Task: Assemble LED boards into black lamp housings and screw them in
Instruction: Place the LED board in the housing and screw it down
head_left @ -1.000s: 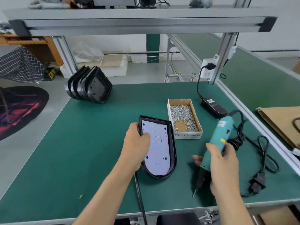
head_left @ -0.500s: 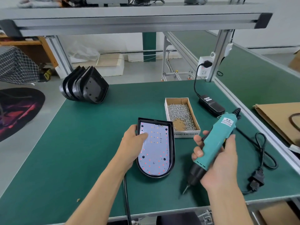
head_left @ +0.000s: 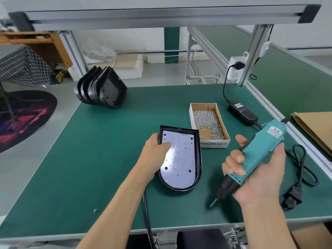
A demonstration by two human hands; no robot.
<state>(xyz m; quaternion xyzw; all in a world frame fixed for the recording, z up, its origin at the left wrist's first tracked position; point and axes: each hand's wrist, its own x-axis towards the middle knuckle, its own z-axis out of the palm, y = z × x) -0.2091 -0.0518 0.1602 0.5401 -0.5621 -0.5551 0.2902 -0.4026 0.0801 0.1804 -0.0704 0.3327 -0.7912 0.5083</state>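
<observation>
A black lamp housing (head_left: 198, 159) lies flat on the green table (head_left: 100, 159), with a white LED board (head_left: 181, 159) seated inside it. My left hand (head_left: 155, 155) holds the housing's left rim, thumb resting on the board. My right hand (head_left: 255, 175) grips a teal electric screwdriver (head_left: 258, 153) to the right of the housing, held above the mat with its bit (head_left: 213, 202) angled down and to the left. A cardboard box of screws (head_left: 208, 121) stands just behind and right of the housing.
A stack of several empty black housings (head_left: 102, 90) leans at the table's back left. A black power adapter (head_left: 242, 112) and a coiled cable with plug (head_left: 294, 177) lie along the right side. A dark cable (head_left: 148, 220) runs off the front edge.
My right hand lifted the screwdriver off the mat and turned it palm-up, tip pointing down-left. My left hand slid up along the housing's left rim.
</observation>
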